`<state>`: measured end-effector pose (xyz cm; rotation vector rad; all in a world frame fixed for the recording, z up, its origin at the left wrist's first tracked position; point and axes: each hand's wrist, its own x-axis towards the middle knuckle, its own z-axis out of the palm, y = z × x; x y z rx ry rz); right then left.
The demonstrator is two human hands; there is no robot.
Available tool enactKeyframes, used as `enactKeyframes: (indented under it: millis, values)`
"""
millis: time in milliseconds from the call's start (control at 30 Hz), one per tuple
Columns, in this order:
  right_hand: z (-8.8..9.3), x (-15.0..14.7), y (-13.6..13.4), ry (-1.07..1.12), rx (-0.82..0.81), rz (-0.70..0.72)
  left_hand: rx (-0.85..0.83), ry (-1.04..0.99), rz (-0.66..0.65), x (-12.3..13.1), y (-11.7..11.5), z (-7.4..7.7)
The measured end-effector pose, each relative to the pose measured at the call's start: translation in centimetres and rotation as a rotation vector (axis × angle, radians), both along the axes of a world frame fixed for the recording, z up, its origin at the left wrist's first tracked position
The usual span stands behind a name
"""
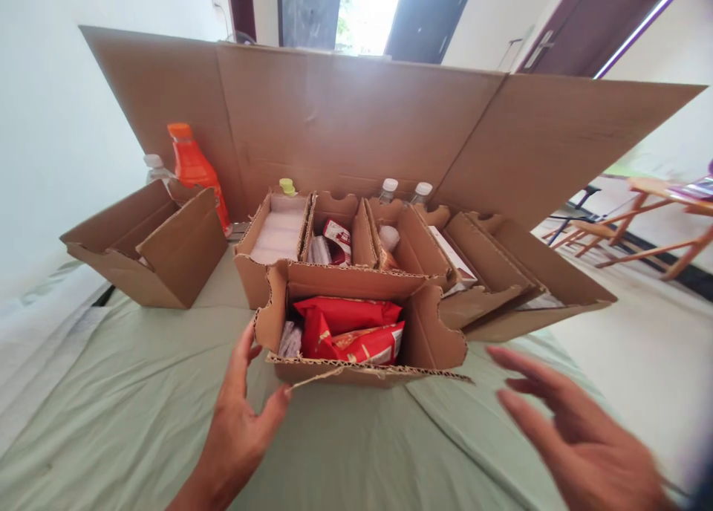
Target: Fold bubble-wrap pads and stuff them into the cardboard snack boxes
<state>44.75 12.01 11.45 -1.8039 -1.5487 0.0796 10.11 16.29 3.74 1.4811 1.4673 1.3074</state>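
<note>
A cardboard box [345, 377] stands at the front of the group, open at the top. Inside it lie shiny red packets [356, 329], and a clear plastic-wrapped item [290, 340] sits at its left end. My left hand [239, 411] is at the box's left front corner, thumb and fingers apart. Its fingertips are close to the left wall; whether they touch it I cannot tell. A torn strip of cardboard edge runs toward the thumb. To the right of the box, my right hand [573, 429] hovers apart from it, fingers spread and holding nothing.
Behind stand several more cardboard boxes, one with clear plastic packs [278, 229]. Another box [167, 266] is at the left, near an orange bottle [194, 166]. A tall cardboard panel [356, 117] closes off the back. Green cloth [345, 451] covers the surface, with folds.
</note>
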Motion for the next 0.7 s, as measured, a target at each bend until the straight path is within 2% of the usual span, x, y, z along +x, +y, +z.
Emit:
enactKeyframes:
  millis: [67, 133, 267, 400, 500, 600, 700]
  values:
    - [-3.0, -0.5, 0.4, 0.114, -0.092, 0.094, -0.069, -0.062, -0.078, 0.6, 0.6, -0.5]
    - [-4.9, -2.0, 1.4, 0.202, -0.147, 0.183, -0.114, -0.118, -0.139, 1.3, 1.1, -1.0]
    - [-6.0, -5.5, 2.7, 0.301, -0.123, 0.286, -0.163, -0.194, -0.154, 2.2, 1.2, -2.2]
    - [-6.2, -7.6, 1.1, 0.310, -0.082, 0.238, -0.163, -0.203, -0.102, 2.1, -0.3, -2.4]
    - [-5.2, -8.8, -0.9, 0.286, -0.079, 0.221, -0.122, -0.164, -0.064, 1.3, -1.9, -0.9]
    - [-2.5, -9.6, -2.1, 0.265, -0.042, 0.203, -0.083, -0.100, -0.038, -0.1, -3.2, 1.6]
    - [0.4, -10.2, -2.6, 0.244, 0.006, 0.178, -0.050, 0.003, 0.052, -1.4, -4.0, 3.6]
